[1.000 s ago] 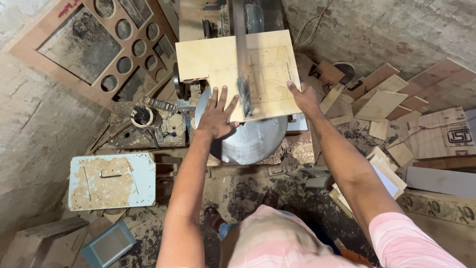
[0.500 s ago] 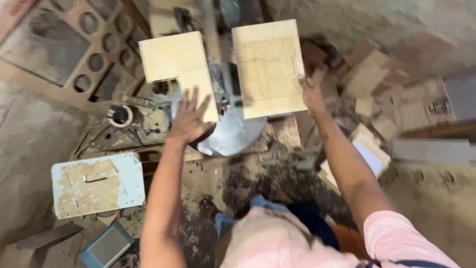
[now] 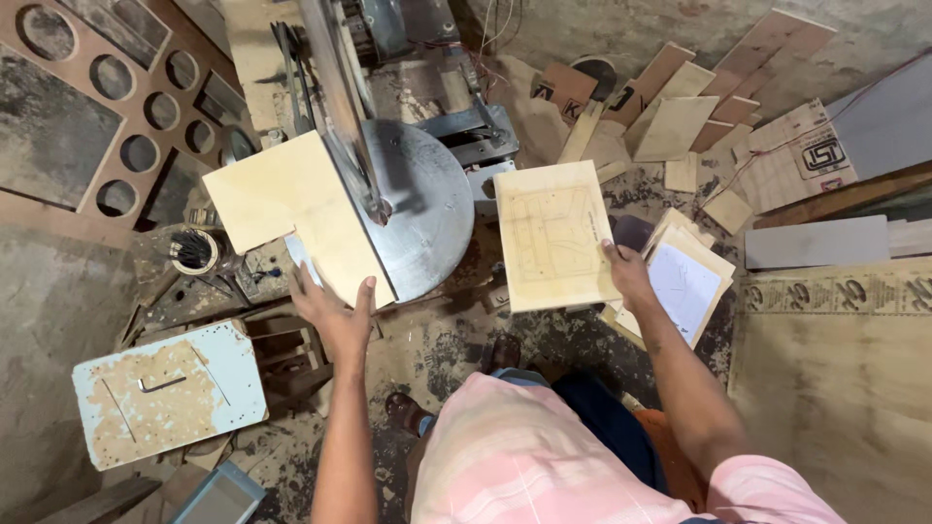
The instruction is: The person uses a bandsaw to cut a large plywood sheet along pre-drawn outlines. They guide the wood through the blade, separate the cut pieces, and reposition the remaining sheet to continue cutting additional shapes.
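We see the round grey metal saw table point(image 3: 432, 209) straight ahead of both hands, blade column rising from it. On it, just beyond our left hand point(image 3: 335, 311), lies the pale L-shaped plywood offcut point(image 3: 291, 209); that hand is spread open, fingertips at the near edge, not gripping. Our right hand point(image 3: 626, 275) pinches the near right edge of the rectangular pale plywood panel with pencil lines point(image 3: 555, 233), held off the table's right side. Both boards look thin, stiff, light, dusty; we'd hold them at the edges, thumb on top.
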